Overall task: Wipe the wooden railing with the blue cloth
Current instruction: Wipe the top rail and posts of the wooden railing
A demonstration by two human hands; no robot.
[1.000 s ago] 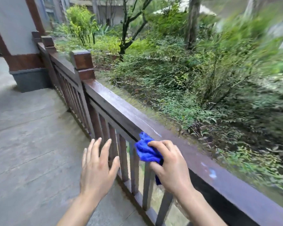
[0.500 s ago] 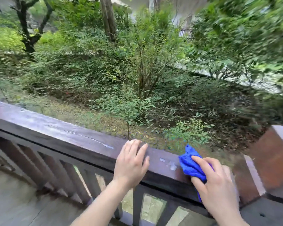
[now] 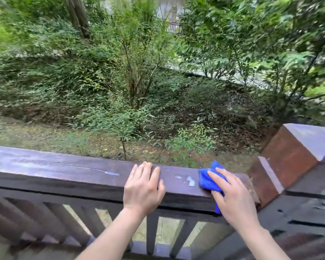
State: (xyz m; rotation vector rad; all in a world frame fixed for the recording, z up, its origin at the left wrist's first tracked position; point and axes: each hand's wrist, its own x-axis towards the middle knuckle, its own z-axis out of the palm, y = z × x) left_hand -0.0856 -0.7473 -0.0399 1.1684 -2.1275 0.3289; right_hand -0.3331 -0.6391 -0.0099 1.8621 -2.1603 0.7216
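The right hand (image 3: 235, 201) lies palm down on the blue cloth (image 3: 208, 180), fingers spread and nearly straight, pressing the bunched cloth flat against the top of the wooden railing (image 3: 64, 175) rather than gripping it in a fist. A tail of the cloth hangs down the near face of the railing under the palm. The left hand (image 3: 144, 188) rests open and empty on the same top rail, just left of the cloth, its fingers draped over the far edge and the thumb along the near side.

Between the left hand and the cloth a few small pale wet patches (image 3: 188, 180) sit on the rail top. Further left of the left hand a thin pale streak (image 3: 94, 168) runs along the dark brown wood. The cloth sits near the right end of the railing, close to a square reddish-brown post (image 3: 289, 160) with a pale, shiny cap. Below the top rail, upright wooden balusters (image 3: 151, 233) stand apart from each other, with lighter ground showing through the gaps.

Beyond the railing the ground is covered with leaf litter, low green shrubs (image 3: 191, 141) and a thin-stemmed bush (image 3: 137, 72); a tree trunk (image 3: 79, 17) stands far behind on the left. No writing or labels can be read on anything.
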